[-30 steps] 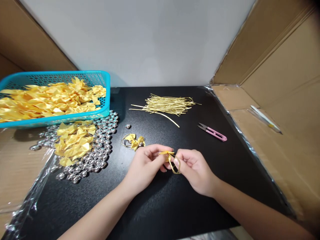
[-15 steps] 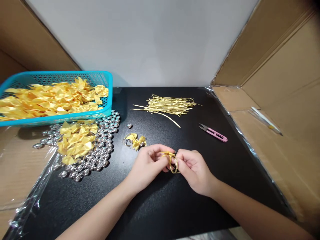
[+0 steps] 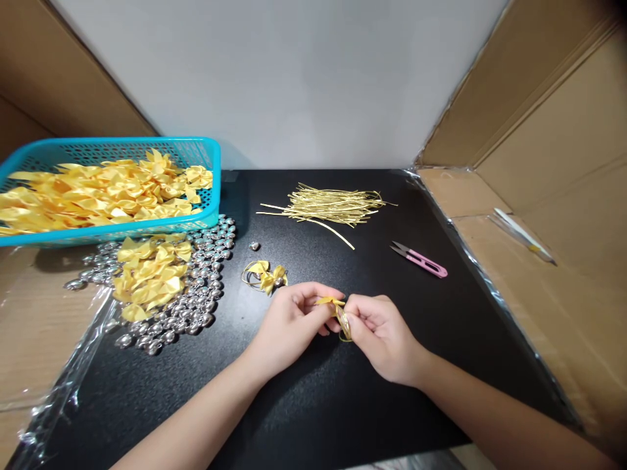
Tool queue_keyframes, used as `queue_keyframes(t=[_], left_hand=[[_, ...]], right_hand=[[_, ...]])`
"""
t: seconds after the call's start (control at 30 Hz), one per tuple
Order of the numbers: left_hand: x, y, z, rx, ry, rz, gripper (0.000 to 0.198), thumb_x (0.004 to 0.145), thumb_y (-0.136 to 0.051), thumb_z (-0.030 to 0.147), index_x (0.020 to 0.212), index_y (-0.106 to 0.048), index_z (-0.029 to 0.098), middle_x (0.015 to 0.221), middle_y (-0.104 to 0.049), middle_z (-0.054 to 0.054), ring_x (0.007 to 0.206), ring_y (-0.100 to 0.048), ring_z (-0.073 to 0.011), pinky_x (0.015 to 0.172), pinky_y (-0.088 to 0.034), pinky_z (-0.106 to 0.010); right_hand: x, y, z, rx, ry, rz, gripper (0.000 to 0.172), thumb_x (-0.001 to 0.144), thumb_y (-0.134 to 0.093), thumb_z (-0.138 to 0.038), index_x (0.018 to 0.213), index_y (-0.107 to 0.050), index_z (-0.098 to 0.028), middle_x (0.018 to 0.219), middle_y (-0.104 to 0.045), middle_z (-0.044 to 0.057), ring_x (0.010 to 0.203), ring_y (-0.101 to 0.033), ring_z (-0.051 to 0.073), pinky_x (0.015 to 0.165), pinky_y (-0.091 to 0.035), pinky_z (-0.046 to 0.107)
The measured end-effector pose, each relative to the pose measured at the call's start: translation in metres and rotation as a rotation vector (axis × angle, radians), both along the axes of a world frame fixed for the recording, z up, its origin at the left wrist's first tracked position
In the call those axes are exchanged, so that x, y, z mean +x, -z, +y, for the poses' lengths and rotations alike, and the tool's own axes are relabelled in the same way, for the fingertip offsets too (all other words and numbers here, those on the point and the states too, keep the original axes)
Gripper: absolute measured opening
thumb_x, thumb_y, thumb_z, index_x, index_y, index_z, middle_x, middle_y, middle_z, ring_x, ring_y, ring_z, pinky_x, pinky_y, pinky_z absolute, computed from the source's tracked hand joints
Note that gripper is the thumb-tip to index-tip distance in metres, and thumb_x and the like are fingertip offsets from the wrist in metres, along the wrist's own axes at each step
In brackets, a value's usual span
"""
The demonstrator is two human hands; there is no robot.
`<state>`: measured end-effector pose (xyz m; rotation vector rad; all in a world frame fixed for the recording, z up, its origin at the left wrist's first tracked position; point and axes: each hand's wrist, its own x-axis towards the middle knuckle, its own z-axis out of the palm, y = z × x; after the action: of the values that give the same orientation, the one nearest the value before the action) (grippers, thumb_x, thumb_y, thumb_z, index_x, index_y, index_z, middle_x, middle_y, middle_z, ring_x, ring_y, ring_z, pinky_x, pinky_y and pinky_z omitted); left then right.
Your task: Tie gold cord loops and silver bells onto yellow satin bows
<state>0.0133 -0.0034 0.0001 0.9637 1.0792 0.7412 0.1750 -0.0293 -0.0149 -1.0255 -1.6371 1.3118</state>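
My left hand [image 3: 298, 316] is closed in a pinch on a yellow ribbon bow [image 3: 329, 301], partly hidden by the fingers. Thumb and forefinger of my right hand [image 3: 379, 333] are closed on a looped gold cord [image 3: 344, 324] that hangs from the bow. Both hands are close together just above the black table. Behind my left hand lie finished-looking yellow bows with gold cord and silver beads [image 3: 267, 277]. A single silver bead [image 3: 254, 246] rests just beyond them.
A turquoise basket [image 3: 215, 189] of yellow bows stands at left. Before it, loose bows [image 3: 151, 277] lie among many silver beads [image 3: 198, 307]. Gold cord pieces [image 3: 333, 205] are piled at the back. Pink thread snips [image 3: 420, 260] lie right; cardboard walls [image 3: 553, 143] flank the table [image 3: 294, 418].
The gold cord loop between my hands has narrowed and shifted slightly as my right fingers work on it. Both hands stay nearly in place.
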Motion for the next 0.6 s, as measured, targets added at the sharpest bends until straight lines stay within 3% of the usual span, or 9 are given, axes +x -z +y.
queue_keyframes(t=[0.2,0.6], left_hand=[[-0.0021,-0.0005,-0.0001,-0.007,0.015,-0.007,0.013,0.066,-0.068,0.016,0.078,-0.07,0.012,0.055,-0.068,0.002,0.048,-0.06,-0.0079,0.05,-0.047,-0.017],[-0.0033,0.0041,0.0019,-0.042,0.008,-0.064,0.011,0.07,-0.069,0.022,0.076,-0.068,0.013,0.056,-0.067,0.001,0.048,-0.061,-0.0097,0.048,-0.047,-0.018]], right_hand=[[0.0011,-0.0003,0.0007,0.028,0.014,-0.019,0.029,0.091,-0.046,-0.025,0.063,-0.044,-0.019,0.056,-0.05,-0.003,0.046,-0.037,0.007,0.046,-0.029,0.022],[-0.0002,-0.0019,0.0002,0.163,0.015,-0.114,0.027,0.087,-0.046,-0.019,0.061,-0.04,-0.02,0.052,-0.041,-0.005,0.043,-0.033,0.005,0.043,-0.027,0.021]])
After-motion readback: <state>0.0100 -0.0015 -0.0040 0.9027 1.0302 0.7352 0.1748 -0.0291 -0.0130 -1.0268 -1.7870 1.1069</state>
